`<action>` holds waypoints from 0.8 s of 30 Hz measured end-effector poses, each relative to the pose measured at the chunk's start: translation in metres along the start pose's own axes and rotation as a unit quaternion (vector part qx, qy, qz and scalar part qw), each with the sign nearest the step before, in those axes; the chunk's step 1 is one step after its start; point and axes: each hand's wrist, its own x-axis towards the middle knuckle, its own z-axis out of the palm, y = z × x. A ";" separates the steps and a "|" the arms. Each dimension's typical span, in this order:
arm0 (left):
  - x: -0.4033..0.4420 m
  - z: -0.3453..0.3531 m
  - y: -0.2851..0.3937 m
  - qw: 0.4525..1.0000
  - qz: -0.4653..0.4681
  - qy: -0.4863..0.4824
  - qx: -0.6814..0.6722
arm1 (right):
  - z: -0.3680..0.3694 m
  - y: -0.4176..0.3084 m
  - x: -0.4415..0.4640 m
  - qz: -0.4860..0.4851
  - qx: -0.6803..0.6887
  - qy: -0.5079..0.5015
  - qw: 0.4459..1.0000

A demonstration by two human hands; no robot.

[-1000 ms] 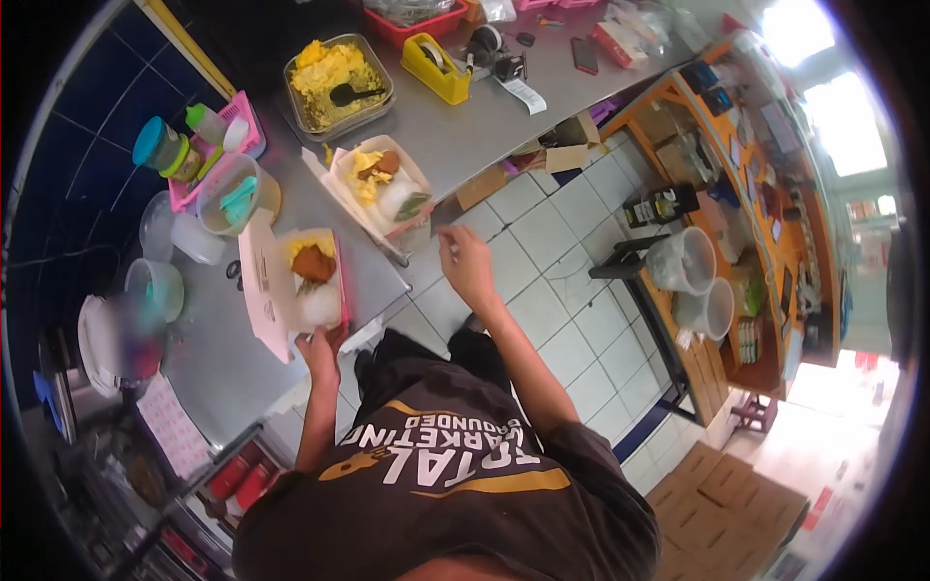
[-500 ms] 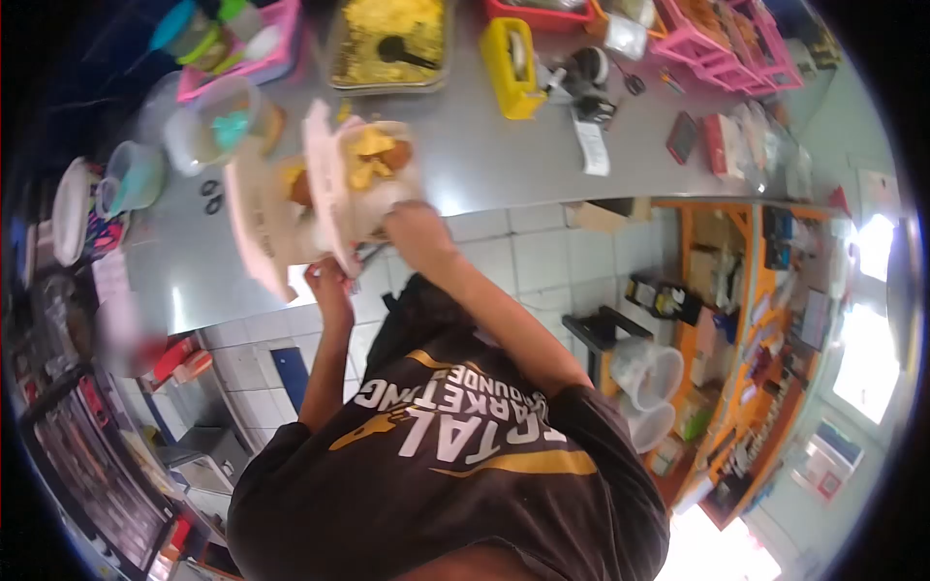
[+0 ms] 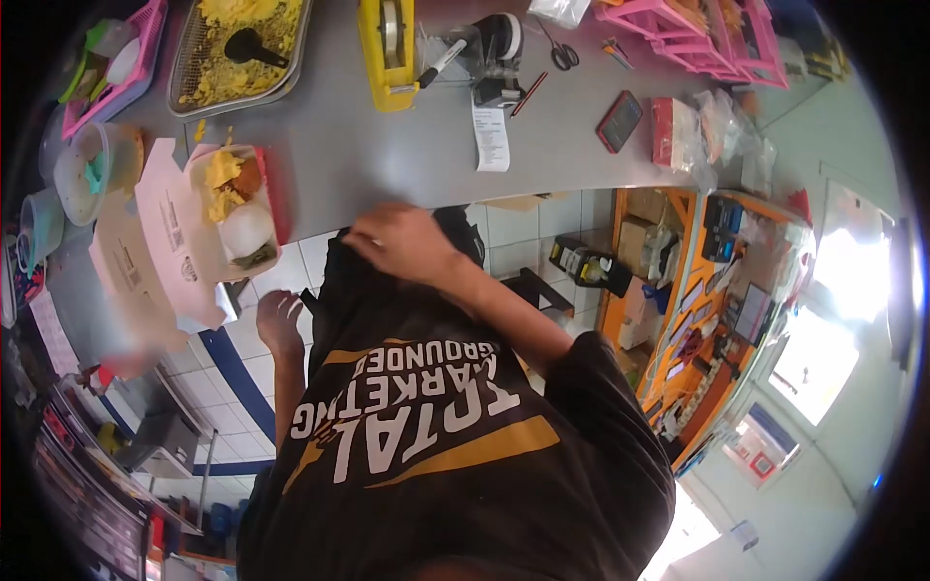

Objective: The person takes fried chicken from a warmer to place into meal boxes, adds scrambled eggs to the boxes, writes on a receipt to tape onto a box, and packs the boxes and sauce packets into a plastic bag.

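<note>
An open cardboard meal box [image 3: 177, 218] stands at the counter's front edge, its lid folded back to the left. Inside are yellow crumbly topping [image 3: 225, 184], a brown fried piece [image 3: 250, 177], a white rounded mound [image 3: 247, 232] and something green at the near end. A second open box [image 3: 126, 257] lies left of it, partly hidden. My left hand [image 3: 281, 321] hangs just below the first box, off it, with loosely bent fingers apart and nothing seen in them. Right of the box, at the counter edge, my right hand [image 3: 402, 240] has its fingers curled together; its palm is hidden.
A metal tray [image 3: 179, 102] of yellow crumbs holds a black scoop [image 3: 254, 46]. Behind are a yellow tape dispenser [image 3: 373, 68], a marker [image 3: 443, 63], a receipt [image 3: 491, 140], scissors [image 3: 560, 53] and a phone [image 3: 620, 121]. Plastic tubs [image 3: 87, 184] stand at left, pink baskets [image 3: 756, 48] at right.
Both hands have let go of the boxes and drawn back toward my body. The view has turned, so the boxes now sit farther left.
</note>
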 end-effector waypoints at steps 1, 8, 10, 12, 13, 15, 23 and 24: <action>-0.002 0.000 -0.017 0.980 0.083 -0.028 0.179 | -0.021 0.021 -0.015 0.029 -0.022 0.002 0.999; -0.061 0.217 -0.065 0.821 0.319 -0.084 0.467 | -0.172 0.166 -0.089 0.135 -0.041 0.031 0.990; -0.075 0.290 -0.078 0.746 0.439 -0.101 0.490 | -0.211 0.194 -0.096 0.123 -0.040 0.030 0.991; -0.091 0.346 -0.086 0.701 0.471 -0.124 0.520 | -0.246 0.222 -0.093 0.107 -0.050 0.037 0.992; -0.094 0.367 -0.091 0.697 0.472 -0.115 0.528 | -0.260 0.232 -0.093 0.117 -0.048 0.028 0.992; -0.104 0.391 -0.103 0.653 0.475 -0.146 0.571 | -0.281 0.248 -0.096 0.130 -0.032 0.009 0.991; -0.123 0.409 -0.136 0.587 0.415 -0.104 0.688 | -0.325 0.285 -0.111 0.127 -0.053 0.052 0.989; -0.125 0.412 -0.138 0.576 0.409 -0.097 0.701 | -0.331 0.288 -0.111 0.124 -0.050 0.053 0.990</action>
